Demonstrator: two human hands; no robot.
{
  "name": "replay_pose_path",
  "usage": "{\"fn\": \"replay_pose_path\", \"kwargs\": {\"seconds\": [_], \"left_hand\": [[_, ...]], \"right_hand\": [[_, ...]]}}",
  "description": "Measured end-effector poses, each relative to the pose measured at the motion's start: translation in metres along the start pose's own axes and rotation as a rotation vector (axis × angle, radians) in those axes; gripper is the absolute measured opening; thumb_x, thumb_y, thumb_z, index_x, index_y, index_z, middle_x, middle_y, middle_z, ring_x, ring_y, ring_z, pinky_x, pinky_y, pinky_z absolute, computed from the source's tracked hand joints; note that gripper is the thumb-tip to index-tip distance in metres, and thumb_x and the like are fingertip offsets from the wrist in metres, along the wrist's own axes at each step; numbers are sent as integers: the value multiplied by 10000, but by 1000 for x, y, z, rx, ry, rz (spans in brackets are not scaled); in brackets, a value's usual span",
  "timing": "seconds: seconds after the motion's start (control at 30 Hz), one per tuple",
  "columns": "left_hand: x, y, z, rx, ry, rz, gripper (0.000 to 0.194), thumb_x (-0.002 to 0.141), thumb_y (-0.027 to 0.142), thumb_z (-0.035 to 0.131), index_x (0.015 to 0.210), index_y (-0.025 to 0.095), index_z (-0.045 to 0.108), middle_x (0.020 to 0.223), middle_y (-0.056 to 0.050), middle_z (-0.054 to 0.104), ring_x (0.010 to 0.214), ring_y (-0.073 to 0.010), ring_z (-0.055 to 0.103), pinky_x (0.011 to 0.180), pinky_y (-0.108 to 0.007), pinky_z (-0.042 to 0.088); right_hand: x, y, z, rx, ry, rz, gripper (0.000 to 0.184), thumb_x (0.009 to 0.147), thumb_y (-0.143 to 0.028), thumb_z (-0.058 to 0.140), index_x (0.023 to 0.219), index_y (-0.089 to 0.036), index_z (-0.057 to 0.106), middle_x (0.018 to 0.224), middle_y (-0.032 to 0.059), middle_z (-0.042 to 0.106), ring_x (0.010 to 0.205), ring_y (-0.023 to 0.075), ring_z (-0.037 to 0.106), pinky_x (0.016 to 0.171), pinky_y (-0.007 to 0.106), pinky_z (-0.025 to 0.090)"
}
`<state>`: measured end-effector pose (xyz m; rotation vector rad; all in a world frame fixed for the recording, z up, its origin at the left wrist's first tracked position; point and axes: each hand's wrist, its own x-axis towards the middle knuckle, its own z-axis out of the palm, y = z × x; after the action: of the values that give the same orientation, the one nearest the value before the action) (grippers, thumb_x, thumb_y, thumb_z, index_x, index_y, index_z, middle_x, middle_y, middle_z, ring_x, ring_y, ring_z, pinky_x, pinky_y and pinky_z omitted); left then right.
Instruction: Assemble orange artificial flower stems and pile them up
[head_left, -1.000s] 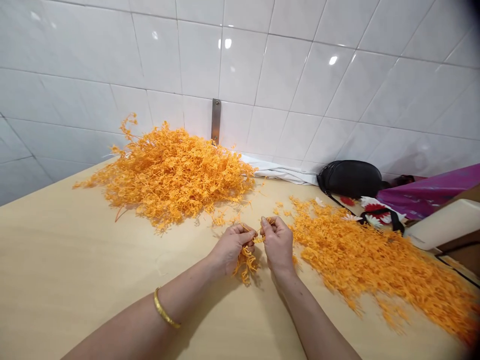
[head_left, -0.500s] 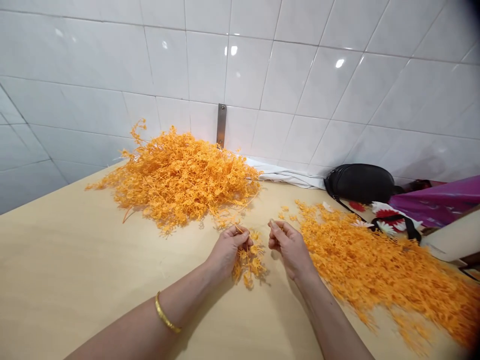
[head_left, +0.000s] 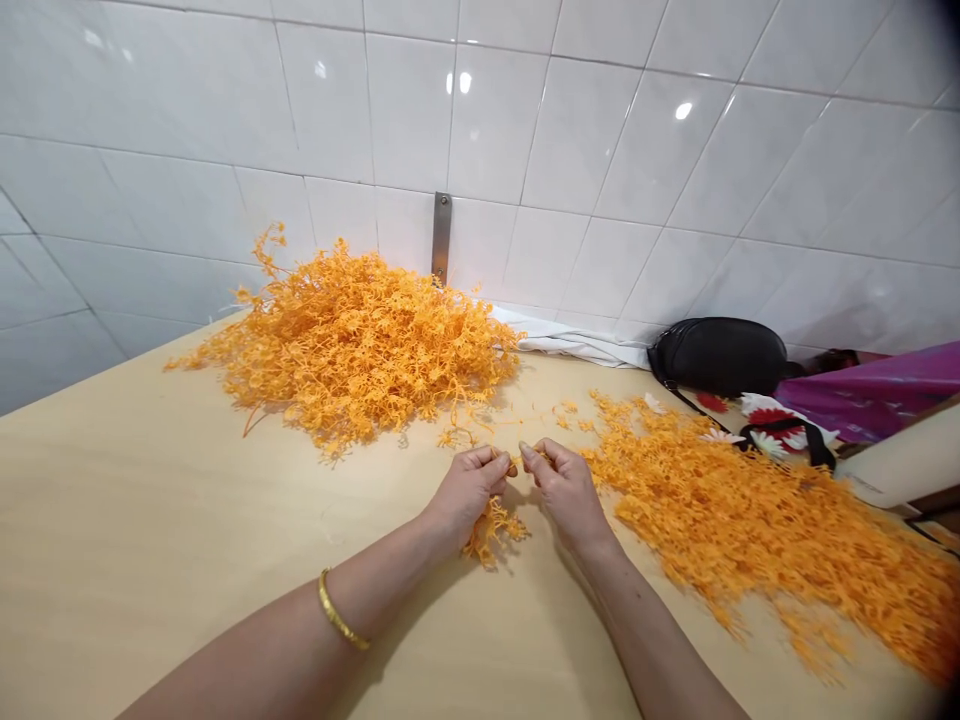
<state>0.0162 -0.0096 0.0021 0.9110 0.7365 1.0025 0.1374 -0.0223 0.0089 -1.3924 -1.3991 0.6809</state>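
Pinched between the thumb and fingers of my left hand (head_left: 472, 490) is an orange artificial flower sprig (head_left: 493, 535), whose small blossoms hang below the palm, just over the table. My right hand (head_left: 562, 490) is closed in a pinch close by, its fingertips almost meeting those of the left. Orange bits of the sprig show at the right fingertips; the exact grip is partly hidden. Beyond my hands lies a big tangled pile of orange sprigs (head_left: 367, 350). A spread heap of loose orange blossoms (head_left: 735, 510) is to the right of my right hand.
Against the tiled wall (head_left: 495, 120) lies a white cloth (head_left: 577, 343), with a black bag (head_left: 720, 355) at the back right. Red and white flowers (head_left: 776, 430), a purple sheet (head_left: 877, 395) and a pale roll (head_left: 892, 455) are near it. A metal bracket (head_left: 441, 238) is fixed to the wall.
My right hand has moved left, bringing its fingertips up to those of my left hand. The sprig under the left hand has shifted and shows less of its blossoms. The view has tilted slightly.
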Motion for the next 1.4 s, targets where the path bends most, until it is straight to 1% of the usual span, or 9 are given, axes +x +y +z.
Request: {"fn": "replay_pose_path", "kwargs": {"seconds": [0.1,0.2,0.3,0.4,0.53,0.77,0.93,1.13,1.4], "left_hand": [[-4,2,-2,8,55,-37,238,660,305,614,564,135,478,405,69,319,359,-21,248,387,-161,198],[-5,4,-5,-99,80,-68,229,677,318,601,598,149,469,388,85,277,338,-25,232,370,-159,186],[-3,6,-6,-212,95,-67,175,714,303,562,669,145,500,451,49,398,393,-52,361,412,-173,296],[-1,8,-7,-238,149,-108,95,717,212,552,755,124,546,534,13,475,484,-80,458,487,-206,379],[-1,8,-8,-233,131,-97,56,713,157,554,742,109,555,549,2,483,499,-81,462,525,-229,408],[-1,2,-11,-219,25,-38,106,688,178,581,770,114,562,545,-1,502,496,-87,469,518,-232,420],[2,1,-13,-234,49,-40,75,642,153,602,698,123,561,521,16,501,464,-77,470,500,-209,403],[-2,5,-8,-214,64,-21,111,628,167,624,705,124,556,538,12,523,479,-83,492,522,-221,411],[-4,3,-7,-85,13,-99,252,517,155,705,699,136,530,574,-1,548,534,-119,545,502,-233,403]], "right_hand": [[10,5,-24,-57,305,7,298,725,-379,497,521,-185,400,453,-65,314,443,78,278,428,222,225],[18,9,-48,119,611,117,249,696,-381,515,567,-188,426,472,-61,374,426,76,320,415,218,261],[18,5,-49,299,470,182,181,653,-343,556,725,-185,506,534,-45,478,428,77,397,434,215,312],[13,-1,-39,363,295,191,301,611,-309,591,877,-181,533,602,-29,532,421,61,399,434,204,301],[8,-1,-30,416,129,231,317,618,-397,599,802,-142,562,531,-57,418,407,46,328,411,197,226],[-4,-3,-12,22,-165,116,328,701,-463,544,590,-159,489,482,-67,295,453,63,269,447,207,220],[-8,-9,-8,-34,-366,125,310,687,-424,567,564,-156,471,484,-64,302,460,62,251,433,203,187],[-7,-2,-6,40,-337,71,262,709,-391,550,618,-146,534,547,-34,420,506,78,329,470,208,246],[-7,-1,-7,269,-288,225,294,704,-431,554,608,-166,472,470,-70,364,419,53,264,410,190,202]]}}
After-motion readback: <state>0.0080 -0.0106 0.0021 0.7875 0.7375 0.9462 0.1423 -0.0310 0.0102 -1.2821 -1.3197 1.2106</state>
